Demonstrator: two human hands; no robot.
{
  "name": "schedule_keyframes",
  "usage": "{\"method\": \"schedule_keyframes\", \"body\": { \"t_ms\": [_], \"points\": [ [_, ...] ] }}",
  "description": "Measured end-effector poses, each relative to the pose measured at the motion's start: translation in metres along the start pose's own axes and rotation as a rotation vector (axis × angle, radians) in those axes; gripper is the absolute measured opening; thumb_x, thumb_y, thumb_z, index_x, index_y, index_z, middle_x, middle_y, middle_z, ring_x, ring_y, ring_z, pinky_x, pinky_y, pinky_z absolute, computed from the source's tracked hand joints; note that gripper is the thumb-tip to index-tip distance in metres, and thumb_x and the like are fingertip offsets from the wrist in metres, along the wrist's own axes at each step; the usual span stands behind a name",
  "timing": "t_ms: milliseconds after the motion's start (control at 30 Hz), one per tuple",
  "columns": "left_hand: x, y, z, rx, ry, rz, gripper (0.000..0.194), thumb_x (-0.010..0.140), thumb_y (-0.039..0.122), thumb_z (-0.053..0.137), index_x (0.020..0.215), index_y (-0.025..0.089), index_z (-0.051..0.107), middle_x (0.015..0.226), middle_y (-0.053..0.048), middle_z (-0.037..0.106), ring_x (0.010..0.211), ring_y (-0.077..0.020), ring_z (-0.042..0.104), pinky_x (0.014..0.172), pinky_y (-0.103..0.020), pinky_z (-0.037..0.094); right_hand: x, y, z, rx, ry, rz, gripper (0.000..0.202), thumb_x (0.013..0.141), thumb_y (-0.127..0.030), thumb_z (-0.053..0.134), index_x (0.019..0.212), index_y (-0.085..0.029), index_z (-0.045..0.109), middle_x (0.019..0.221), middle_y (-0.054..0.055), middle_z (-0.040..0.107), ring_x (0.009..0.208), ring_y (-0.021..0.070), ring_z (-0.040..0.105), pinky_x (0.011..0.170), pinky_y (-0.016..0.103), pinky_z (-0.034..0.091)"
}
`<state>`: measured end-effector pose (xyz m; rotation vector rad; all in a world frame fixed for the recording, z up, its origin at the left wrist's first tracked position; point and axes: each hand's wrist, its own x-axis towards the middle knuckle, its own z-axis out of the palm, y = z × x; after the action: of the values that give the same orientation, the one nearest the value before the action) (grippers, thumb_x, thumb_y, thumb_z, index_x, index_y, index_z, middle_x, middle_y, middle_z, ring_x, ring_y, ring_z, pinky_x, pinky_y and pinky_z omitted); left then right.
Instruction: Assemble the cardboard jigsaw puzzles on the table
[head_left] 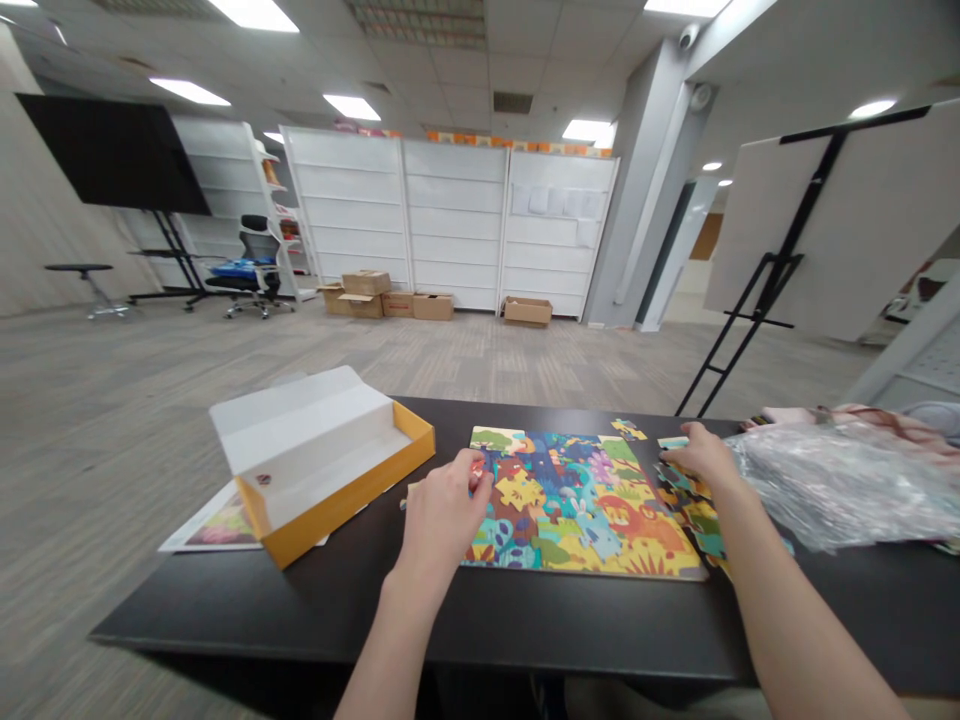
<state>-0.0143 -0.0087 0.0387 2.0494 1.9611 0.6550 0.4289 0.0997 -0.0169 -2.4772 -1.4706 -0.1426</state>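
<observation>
The puzzle (574, 508) looks like smooth cardboard, the bag (847, 482) (crinkled) glossy plastic.

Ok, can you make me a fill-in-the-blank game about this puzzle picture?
1. The open box is ____ inside.
2. The box sits on the ____ side of the jigsaw puzzle.
3. The tabletop is coloured ____.
4. Of the two hands, the one nearest the pile of loose puzzle pieces is the ____.

Missing words: white; left; black; right hand.

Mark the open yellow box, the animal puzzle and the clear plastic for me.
Yellow box (351, 500): head view, outer near wall.
Animal puzzle (564, 502): head view, near its middle.
Clear plastic (844, 482): head view, middle of its crumpled surface.
</observation>
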Motion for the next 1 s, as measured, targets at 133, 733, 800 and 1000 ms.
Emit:
{"method": "schedule_keyframes", "body": {
  "t_ms": [133, 733, 800, 1000],
  "points": [
    [0.000, 0.000, 0.001, 0.012, -0.009, 0.014, 0.027, 0.097, 0.034, 0.052, 0.119, 0.025, 0.065, 0.098, -0.005, 0.077, 0.091, -0.0228, 0.072, 0.076, -0.029, 0.046, 0.003, 0.005, 0.001, 0.093, -0.026, -0.002, 0.057, 0.067, -0.036, 0.075, 0.120, -0.017, 0.064, 0.104, 0.013, 0.076, 0.098, 0.0328, 0.072, 0.076, 0.035, 0.052],
    [-0.004, 0.005, 0.008, 0.064, -0.052, 0.071, 0.024, 0.097, 0.034, 0.052, 0.114, 0.025, 0.066, 0.094, -0.006, 0.077, 0.097, -0.0251, 0.072, 0.077, -0.030, 0.047, -0.057, -0.087, -0.023, 1.189, -0.498, -0.287, 0.059, 0.063, -0.054, 0.087, 0.106, -0.022, 0.063, 0.081, 0.001, 0.069, 0.068, 0.0148, 0.065, 0.057, 0.024, 0.054],
    [-0.004, 0.006, 0.010, 0.058, -0.061, 0.081, 0.024, 0.097, 0.034, 0.051, 0.114, 0.025, 0.066, 0.096, -0.006, 0.077, 0.097, -0.0247, 0.072, 0.078, -0.030, 0.047, -0.061, -0.092, -0.023, 1.183, -0.498, -0.276, 0.058, 0.060, -0.056, 0.088, 0.098, -0.022, 0.062, 0.075, -0.001, 0.067, 0.063, 0.0140, 0.064, 0.055, 0.024, 0.053],
    [-0.004, 0.003, 0.020, 0.058, -0.065, 0.122, 0.026, 0.097, 0.032, 0.052, 0.118, 0.025, 0.065, 0.105, -0.008, 0.077, 0.097, -0.0251, 0.072, 0.079, -0.031, 0.048, -0.064, -0.098, -0.026, 1.185, -0.474, -0.274, 0.059, 0.057, -0.057, 0.089, 0.096, -0.020, 0.064, 0.076, 0.001, 0.070, 0.065, 0.0132, 0.064, 0.057, 0.023, 0.052]
  ]
}}
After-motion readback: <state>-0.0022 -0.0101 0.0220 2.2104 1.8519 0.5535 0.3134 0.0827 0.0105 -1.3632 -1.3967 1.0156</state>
